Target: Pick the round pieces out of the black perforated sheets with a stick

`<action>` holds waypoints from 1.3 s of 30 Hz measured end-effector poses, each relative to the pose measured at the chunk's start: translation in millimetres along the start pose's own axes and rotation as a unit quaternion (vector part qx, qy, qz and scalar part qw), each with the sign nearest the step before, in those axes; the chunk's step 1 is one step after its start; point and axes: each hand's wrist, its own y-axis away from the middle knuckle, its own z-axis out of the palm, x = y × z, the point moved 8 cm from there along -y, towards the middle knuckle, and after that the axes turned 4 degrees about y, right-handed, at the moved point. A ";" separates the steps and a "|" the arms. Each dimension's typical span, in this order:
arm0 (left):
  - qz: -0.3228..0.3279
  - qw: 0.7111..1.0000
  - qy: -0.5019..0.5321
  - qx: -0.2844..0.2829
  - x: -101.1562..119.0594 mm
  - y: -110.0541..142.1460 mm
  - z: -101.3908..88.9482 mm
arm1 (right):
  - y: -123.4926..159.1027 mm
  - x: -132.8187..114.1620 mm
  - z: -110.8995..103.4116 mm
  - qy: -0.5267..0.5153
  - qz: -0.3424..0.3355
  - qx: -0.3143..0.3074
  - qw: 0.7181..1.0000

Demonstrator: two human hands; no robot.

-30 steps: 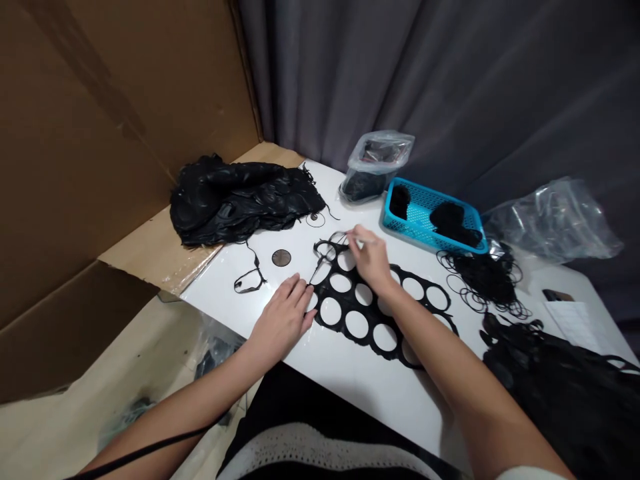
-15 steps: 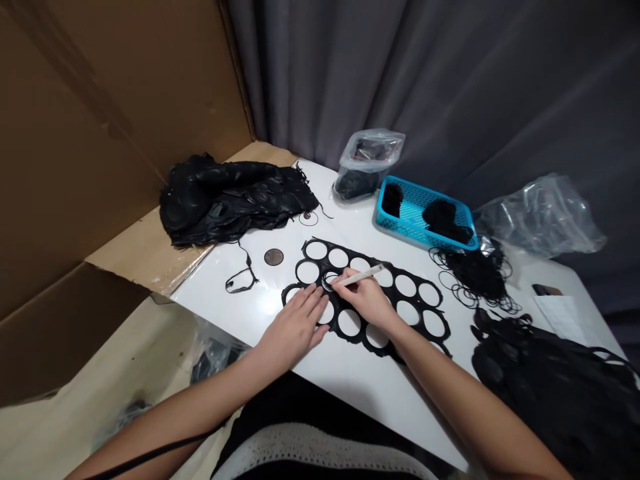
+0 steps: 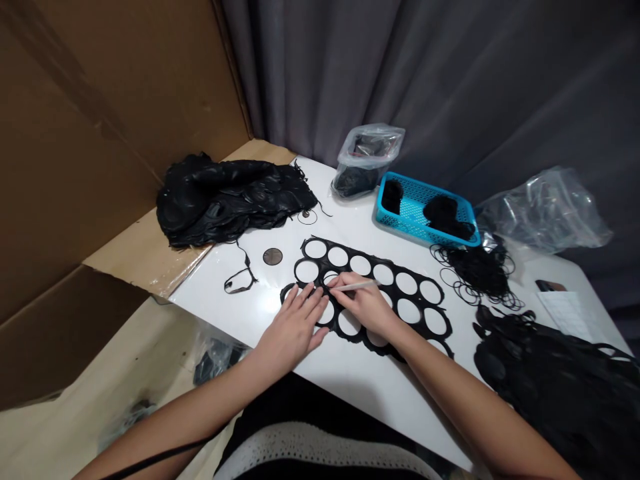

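Observation:
A black rubber-like sheet [image 3: 367, 279] with rows of round holes lies flat on the white table [image 3: 330, 383]. My left hand [image 3: 296, 320] rests on its left end, palm down with the fingers stretched out. In my right hand [image 3: 363, 303] is a slim white pen-like tool [image 3: 357, 286], held in a pinch. The tool's tip, partly hidden by the fingers, points at a hole near the sheet's left side, where a thin black ring edge [image 3: 330, 275] shows. I cannot make out what kind of tip it has.
A heap of black sheets [image 3: 225, 200] lies at the back left. Beyond the holed sheet stand a clear bag [image 3: 367, 160] and a blue basket [image 3: 425, 210] with black pieces. Thin black rings [image 3: 480, 273] and a black pile [image 3: 550, 373] lie on the right. A dark disc [image 3: 273, 257] is left.
My right hand has turned the tool so that it lies lower and flatter, its tip shifted slightly left. My left hand stays pressed on the sheet. The view has moved slightly.

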 end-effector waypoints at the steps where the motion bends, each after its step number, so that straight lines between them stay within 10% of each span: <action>1: -0.003 1.000 0.002 -0.002 -0.1 -0.4 -0.1 | 3.3 -6.2 2.9 0.032 -0.035 -0.003 0.999; 6: -0.018 1.000 0.001 -0.015 -1.2 -2.1 2.1 | -2.7 -7.5 -1.2 0.158 -0.102 0.015 0.982; 10: -0.014 1.000 -0.011 -0.025 -2.2 0.6 2.7 | -24.5 42.8 -74.1 0.123 0.041 0.207 0.970; 14: -0.012 0.999 -0.027 -0.022 -0.6 -1.5 -3.8 | -13.6 70.5 -115.5 0.102 0.130 0.262 0.951; 24: 0.048 0.999 0.005 -0.008 33.5 -32.2 15.1 | 32.1 28.2 -37.0 -0.067 0.139 0.064 0.986; 39: 0.012 1.000 0.020 -0.016 29.1 -23.1 21.2 | 34.2 34.7 -31.5 -0.106 0.139 0.041 0.984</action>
